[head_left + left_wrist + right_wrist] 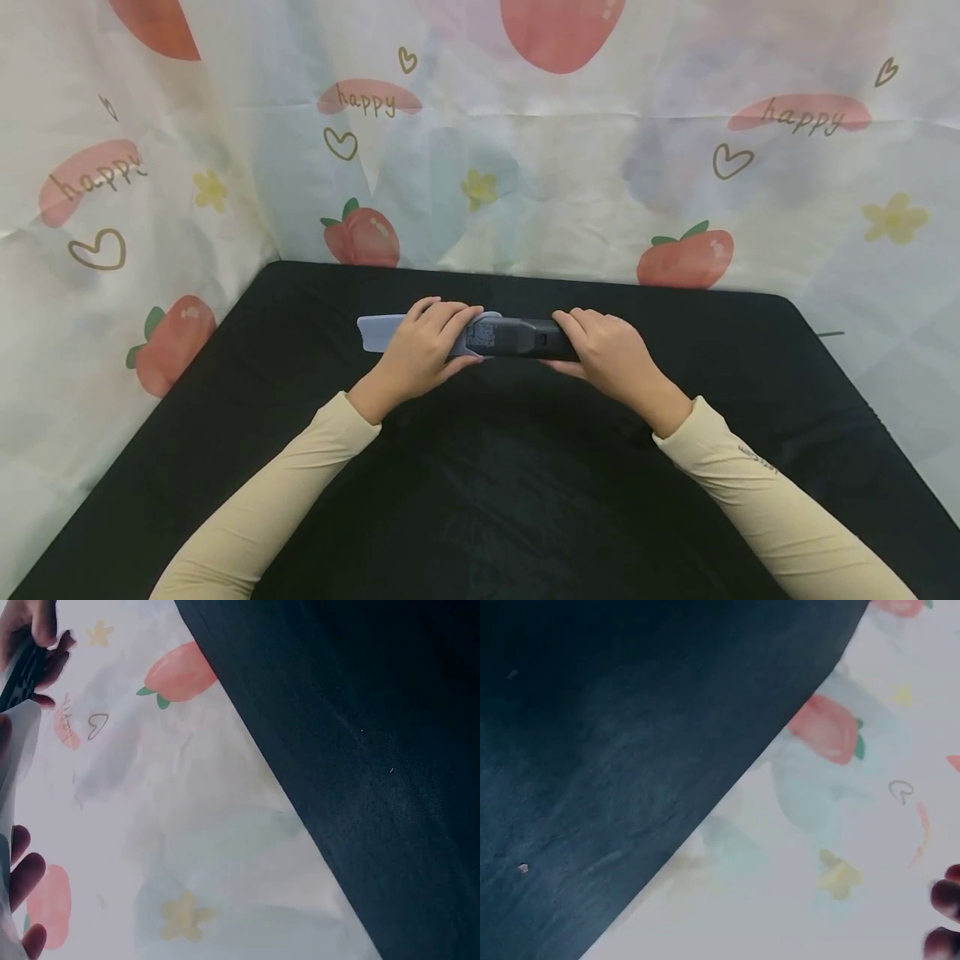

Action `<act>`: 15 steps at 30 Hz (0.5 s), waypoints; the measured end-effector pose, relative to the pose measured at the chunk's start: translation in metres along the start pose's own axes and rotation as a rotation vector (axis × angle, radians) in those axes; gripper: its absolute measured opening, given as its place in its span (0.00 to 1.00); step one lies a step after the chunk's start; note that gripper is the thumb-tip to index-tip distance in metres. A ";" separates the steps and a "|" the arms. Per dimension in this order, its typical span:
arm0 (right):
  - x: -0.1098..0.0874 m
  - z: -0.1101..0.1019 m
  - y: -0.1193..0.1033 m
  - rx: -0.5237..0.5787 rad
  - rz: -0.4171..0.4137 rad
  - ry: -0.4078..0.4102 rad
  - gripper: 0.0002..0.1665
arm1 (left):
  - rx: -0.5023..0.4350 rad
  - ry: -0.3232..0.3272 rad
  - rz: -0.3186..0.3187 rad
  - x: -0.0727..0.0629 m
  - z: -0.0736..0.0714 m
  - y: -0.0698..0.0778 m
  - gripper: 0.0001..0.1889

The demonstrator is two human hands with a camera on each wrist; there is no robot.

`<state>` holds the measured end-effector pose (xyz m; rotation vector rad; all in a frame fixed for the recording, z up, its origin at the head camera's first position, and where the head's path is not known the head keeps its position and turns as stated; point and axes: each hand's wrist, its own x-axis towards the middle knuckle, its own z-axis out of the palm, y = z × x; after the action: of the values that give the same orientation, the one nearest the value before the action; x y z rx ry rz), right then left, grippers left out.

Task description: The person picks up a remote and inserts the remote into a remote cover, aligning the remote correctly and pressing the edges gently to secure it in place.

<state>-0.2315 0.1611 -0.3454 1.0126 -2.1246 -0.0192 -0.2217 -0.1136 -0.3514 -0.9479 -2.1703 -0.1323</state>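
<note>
A black remote control (pixel 517 337) with a printed label on its upward face is held level above the black table. A pale lavender sleeve-like cover (pixel 378 332) surrounds its left end and extends beyond it, apparently empty at the far left. My left hand (pixel 423 346) grips the cover, thumb on the near edge and fingers over the far edge. At the other end, my right hand (pixel 611 350) grips the bare end of the remote. In the left wrist view, the remote's dark buttons (pixel 26 671) show beside the cover (pixel 22 742). Only fingertips (pixel 945 900) appear in the right wrist view.
A black cloth (pixel 510 483) covers the table beneath both hands. Pale curtains (pixel 525 167) printed with fruit, hearts and flowers hang along the back and both sides. Small specks (pixel 523 867) lie on the cloth.
</note>
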 end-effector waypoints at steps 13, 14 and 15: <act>-0.007 0.007 0.005 -0.037 -0.014 0.097 0.36 | 0.314 -0.058 -0.063 0.003 -0.003 -0.002 0.14; -0.007 0.008 0.004 -0.030 -0.019 0.099 0.36 | 0.303 -0.066 -0.062 0.002 -0.002 -0.002 0.13; -0.007 0.009 0.003 -0.024 -0.024 0.102 0.36 | 0.289 -0.078 -0.063 0.002 0.000 -0.002 0.13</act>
<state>-0.2367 0.1649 -0.3553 1.0038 -2.0155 -0.0044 -0.2234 -0.1137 -0.3494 -0.7314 -2.2159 0.1867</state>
